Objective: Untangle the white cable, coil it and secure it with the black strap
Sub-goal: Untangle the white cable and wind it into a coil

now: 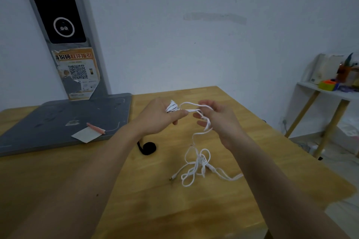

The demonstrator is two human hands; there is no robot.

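Observation:
Above the wooden table (77,170), my left hand (161,118) grips a small bundle of coiled turns of the white cable (198,163). A strand runs from that bundle to my right hand (219,120), whose curled fingers hold it. From the right hand the cable drops to a loose tangle on the table, with a plug end lying at its left. The black strap (148,148) lies rolled on the table under my left forearm, touched by neither hand.
A grey flat base (58,120) with a tall post stands at the back left; a paper slip (85,135) and a pink pen (96,128) lie on it. A white shelf (326,93) with small items stands to the right, past the table's edge.

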